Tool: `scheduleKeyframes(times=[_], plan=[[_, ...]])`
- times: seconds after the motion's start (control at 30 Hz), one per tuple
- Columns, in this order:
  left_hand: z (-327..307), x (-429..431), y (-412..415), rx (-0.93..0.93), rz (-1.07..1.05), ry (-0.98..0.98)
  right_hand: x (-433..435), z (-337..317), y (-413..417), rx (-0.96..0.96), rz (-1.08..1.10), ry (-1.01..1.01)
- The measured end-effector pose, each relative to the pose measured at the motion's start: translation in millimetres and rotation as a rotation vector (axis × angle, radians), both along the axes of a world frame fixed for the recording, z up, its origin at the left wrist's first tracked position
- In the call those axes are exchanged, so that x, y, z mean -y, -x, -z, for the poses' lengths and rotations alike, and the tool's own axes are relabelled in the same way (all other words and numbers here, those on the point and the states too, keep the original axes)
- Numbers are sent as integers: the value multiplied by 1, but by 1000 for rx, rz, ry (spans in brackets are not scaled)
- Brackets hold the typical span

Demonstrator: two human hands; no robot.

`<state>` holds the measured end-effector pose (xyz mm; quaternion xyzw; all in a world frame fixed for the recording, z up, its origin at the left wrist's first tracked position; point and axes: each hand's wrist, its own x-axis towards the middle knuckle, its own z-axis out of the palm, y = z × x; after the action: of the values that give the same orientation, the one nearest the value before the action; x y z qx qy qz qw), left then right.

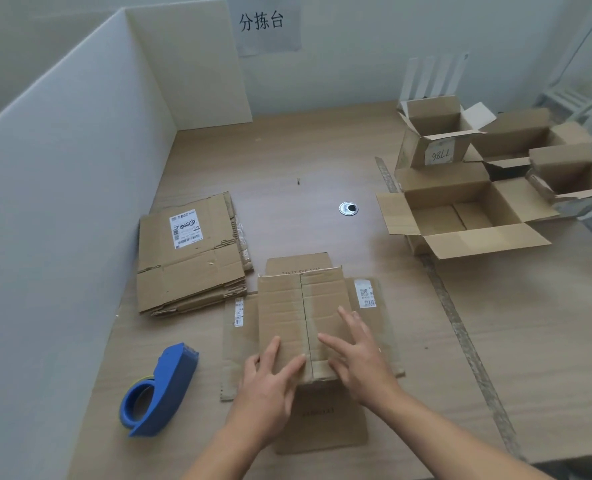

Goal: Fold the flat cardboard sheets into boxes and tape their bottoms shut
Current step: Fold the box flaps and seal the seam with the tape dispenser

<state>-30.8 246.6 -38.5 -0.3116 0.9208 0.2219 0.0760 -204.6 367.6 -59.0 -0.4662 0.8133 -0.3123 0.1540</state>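
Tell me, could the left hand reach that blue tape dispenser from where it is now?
Probably yes. The tape dispenser lies on the table just left of the left hand, with nothing upright between them. The hand lies flat on the box, gripping nothing.

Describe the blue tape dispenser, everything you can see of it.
The blue tape dispenser looks like glossy plastic: a round ring end around a roll with a brown core, and a tapered body pointing away from the person. It lies on the wooden table, left of the cardboard box, with nothing else touching it.
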Motion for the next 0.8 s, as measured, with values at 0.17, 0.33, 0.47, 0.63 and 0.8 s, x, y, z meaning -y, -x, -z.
scheduleKeyframes(times=[0.17,0.33,0.47,0.63,0.8], plan=[[-5,11,-3,-82,-54,-134,12,-5,12,91,-32,-150],[-13,34,-19,-220,-168,-82,11,-4,19,114,-78,-226],[-17,61,-47,-147,-365,157,16,-4,23,75,-136,-252],[-10,85,-86,176,-558,239,22,-9,25,105,-144,-278],[7,89,-116,19,-643,107,18,-7,26,119,-139,-250]])
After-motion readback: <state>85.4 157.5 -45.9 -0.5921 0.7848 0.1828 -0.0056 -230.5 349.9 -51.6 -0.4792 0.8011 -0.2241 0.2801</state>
